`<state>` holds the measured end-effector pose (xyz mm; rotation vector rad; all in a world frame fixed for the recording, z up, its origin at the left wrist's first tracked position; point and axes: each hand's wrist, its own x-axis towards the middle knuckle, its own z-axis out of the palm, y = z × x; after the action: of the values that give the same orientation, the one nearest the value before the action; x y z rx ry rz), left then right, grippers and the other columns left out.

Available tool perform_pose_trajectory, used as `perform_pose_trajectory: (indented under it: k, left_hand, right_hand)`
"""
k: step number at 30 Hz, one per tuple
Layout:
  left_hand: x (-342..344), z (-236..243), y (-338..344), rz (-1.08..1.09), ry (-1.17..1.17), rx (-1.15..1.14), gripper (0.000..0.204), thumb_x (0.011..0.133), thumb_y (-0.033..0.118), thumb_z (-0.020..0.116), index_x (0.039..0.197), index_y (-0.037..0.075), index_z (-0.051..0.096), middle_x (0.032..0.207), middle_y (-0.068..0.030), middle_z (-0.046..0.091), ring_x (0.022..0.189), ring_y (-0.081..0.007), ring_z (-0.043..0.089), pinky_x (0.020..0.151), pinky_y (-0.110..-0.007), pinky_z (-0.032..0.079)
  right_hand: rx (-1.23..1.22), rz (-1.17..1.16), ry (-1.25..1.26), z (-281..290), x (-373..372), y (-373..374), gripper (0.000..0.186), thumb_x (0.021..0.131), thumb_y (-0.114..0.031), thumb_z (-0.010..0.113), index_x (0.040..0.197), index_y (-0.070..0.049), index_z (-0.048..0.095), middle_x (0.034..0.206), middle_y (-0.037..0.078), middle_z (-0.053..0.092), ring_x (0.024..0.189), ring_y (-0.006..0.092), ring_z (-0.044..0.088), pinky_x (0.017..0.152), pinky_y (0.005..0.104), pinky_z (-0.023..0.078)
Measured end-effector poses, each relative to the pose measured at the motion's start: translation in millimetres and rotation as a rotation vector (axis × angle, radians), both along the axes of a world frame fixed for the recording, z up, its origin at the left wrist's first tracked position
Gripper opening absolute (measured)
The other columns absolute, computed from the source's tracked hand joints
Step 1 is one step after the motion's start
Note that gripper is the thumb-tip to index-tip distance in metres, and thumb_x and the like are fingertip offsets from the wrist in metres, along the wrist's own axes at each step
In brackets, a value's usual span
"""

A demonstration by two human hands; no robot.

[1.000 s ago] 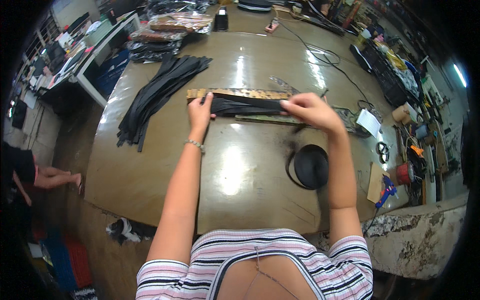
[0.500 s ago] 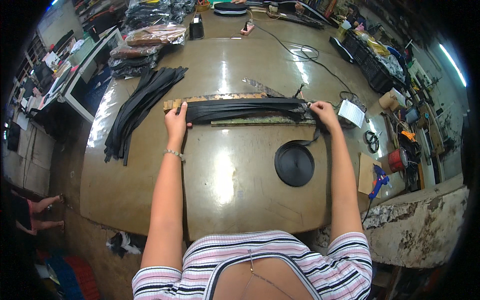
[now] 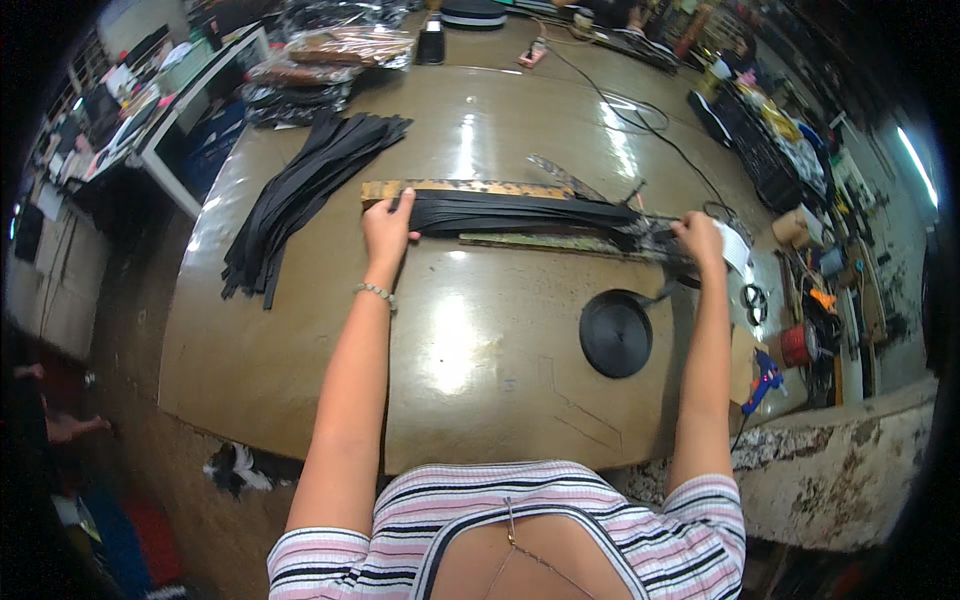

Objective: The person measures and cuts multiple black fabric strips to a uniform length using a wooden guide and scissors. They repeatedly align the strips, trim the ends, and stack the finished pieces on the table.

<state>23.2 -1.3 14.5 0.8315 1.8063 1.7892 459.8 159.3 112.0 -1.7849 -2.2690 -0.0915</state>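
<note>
My left hand [image 3: 390, 225] grips the left end of a bundle of long flat black strips [image 3: 510, 212] along a speckled yellow wooden strip [image 3: 478, 185]. My right hand [image 3: 696, 233] is closed at the bundle's right end, by a dark metal piece [image 3: 655, 240]; what its fingers hold is hard to make out. A metal blade [image 3: 560, 173] slants up behind the strips, and a greenish bar [image 3: 525, 242] lies in front. Below, a coil of black tape [image 3: 615, 332] has a tail running up toward my right hand. A second bundle of black strips [image 3: 300, 190] lies at the left.
Wrapped packages [image 3: 330, 55] are stacked at the table's [image 3: 500, 400] far left. A cable [image 3: 610, 100] runs to the right, where a black crate [image 3: 755, 150], scissors [image 3: 755, 300], red container [image 3: 798, 345] and glue gun [image 3: 765, 375] sit. A person's leg [image 3: 75, 425] shows at lower left.
My right hand has moved right, to the far end of the strips. My left hand stays on the left end. The other person's legs at the lower left have shifted.
</note>
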Motion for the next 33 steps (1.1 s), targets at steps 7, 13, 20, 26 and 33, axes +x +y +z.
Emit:
perform_pose_trajectory:
  k: [7,13,20,26,33]
  left_hand:
    - [-4,-8,-9,-0.084,-0.021,0.002,0.031,0.087,0.023,0.056,0.074,-0.005,0.058,0.064,-0.0088,0.062,0.047,-0.0143,0.06,0.044,-0.026,0.047]
    - [-9,-6,-7,-0.186,-0.311,0.095,0.03,0.09,0.024,0.05,0.081,-0.003,0.059,0.073,-0.0079,0.063,0.051,-0.013,0.059,0.042,-0.023,0.049]
    - [1,2,-2,-0.022,-0.043,0.014,0.041,0.083,0.032,0.066,0.075,-0.008,0.061,0.066,-0.0101,0.062,0.047,-0.0144,0.058,0.038,-0.026,0.049]
    - [-1,0,1,-0.002,-0.034,-0.069,0.041,0.083,0.035,0.067,0.074,-0.005,0.063,0.067,-0.0075,0.062,0.05,-0.0113,0.057,0.039,-0.024,0.049]
    - [1,-5,4,0.024,0.048,-0.017,0.042,0.083,0.033,0.066,0.073,-0.008,0.061,0.065,-0.0104,0.061,0.049,-0.0139,0.058,0.038,-0.027,0.05]
  right_hand:
    - [-0.431,0.728,0.794,60,-190,-61,0.031,0.085,-0.034,0.065,0.083,-0.003,0.065,0.063,-0.003,0.054,0.058,0.0068,0.048,0.052,0.0239,0.039]
    - [-0.645,0.641,0.555,-29,-325,-58,0.029,0.085,-0.029,0.066,0.078,-0.001,0.065,0.06,-0.001,0.057,0.054,0.0068,0.048,0.049,0.0236,0.037]
    - [-0.691,0.69,0.553,-34,-321,-47,0.032,0.084,-0.032,0.066,0.072,-0.002,0.062,0.056,-0.001,0.054,0.047,0.0068,0.045,0.044,0.0236,0.035]
    - [-1.073,0.823,0.814,16,-200,-78,0.031,0.093,-0.03,0.055,0.088,0.0,0.061,0.056,-0.004,0.047,0.049,0.0045,0.041,0.047,0.0213,0.033]
    - [-1.047,0.499,0.705,42,-37,-112,0.027,0.091,-0.03,0.058,0.094,-0.004,0.065,0.064,-0.008,0.046,0.057,0.0015,0.039,0.048,0.0177,0.029]
